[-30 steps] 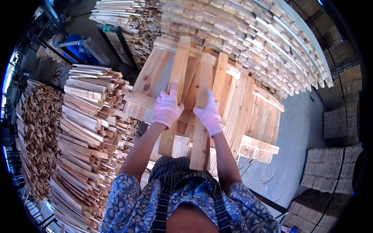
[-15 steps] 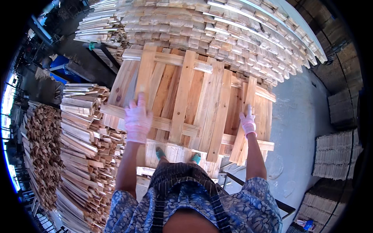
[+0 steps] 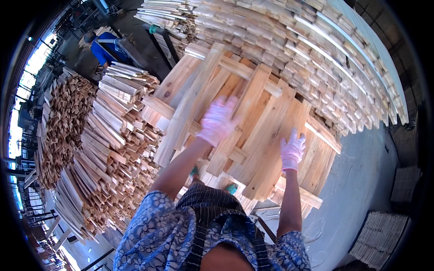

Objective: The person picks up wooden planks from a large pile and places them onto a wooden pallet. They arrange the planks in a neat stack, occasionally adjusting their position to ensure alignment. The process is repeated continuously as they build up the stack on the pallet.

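Observation:
My left hand [image 3: 219, 121], in a pale pink glove, is over the middle-left of the loose wooden boards. It is blurred, but its fingers look spread and it holds nothing. My right hand [image 3: 293, 150], gloved the same way, has its fingers stretched out at the right edge of a light board [image 3: 275, 156]. Beneath lies a slatted layer of planks with crosswise battens [image 3: 298, 192]. Another long board [image 3: 199, 92] lies on the left, and a narrower one [image 3: 253, 95] runs just right of my left hand.
Stacked timber [image 3: 289, 40] rises behind the boards. Piles of cut slats [image 3: 108, 158] stand at the left. A person in blue [image 3: 106, 49] is at the far left. Grey floor [image 3: 357, 171] and a bundled stack [image 3: 379, 239] are at the right.
The view has turned. My left hand has moved right, off the left board to the middle. The rightmost loose board, which lay apart under my right hand, now appears against its neighbour.

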{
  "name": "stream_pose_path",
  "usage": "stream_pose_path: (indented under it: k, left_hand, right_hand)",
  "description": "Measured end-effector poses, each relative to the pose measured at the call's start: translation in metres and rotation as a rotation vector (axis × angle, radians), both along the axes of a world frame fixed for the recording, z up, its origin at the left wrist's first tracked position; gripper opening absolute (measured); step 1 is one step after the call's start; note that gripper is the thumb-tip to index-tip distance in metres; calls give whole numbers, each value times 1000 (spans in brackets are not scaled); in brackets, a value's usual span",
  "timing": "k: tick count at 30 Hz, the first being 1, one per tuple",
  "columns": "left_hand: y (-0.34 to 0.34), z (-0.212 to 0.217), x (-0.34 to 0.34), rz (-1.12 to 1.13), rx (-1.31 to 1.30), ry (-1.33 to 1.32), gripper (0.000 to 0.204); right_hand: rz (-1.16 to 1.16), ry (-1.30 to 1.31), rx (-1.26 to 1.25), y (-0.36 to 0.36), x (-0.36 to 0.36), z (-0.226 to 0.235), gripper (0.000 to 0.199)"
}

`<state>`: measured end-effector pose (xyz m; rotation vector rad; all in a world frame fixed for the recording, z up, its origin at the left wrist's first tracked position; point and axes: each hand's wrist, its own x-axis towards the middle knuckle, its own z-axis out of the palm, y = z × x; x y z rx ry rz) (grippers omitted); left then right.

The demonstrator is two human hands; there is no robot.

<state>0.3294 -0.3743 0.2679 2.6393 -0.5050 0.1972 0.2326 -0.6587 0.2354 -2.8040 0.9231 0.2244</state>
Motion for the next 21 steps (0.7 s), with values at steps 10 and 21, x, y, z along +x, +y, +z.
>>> stream_pose_path:
  k: [10,21]
  left_hand:
    - [133,9,62,145,-44,435,79]
    - [144,17,109,156,-337,724,95]
  right_hand:
    - [-180,-281,535,188,106,5,113]
    - [-347,-456,1755,269,149,-19,94]
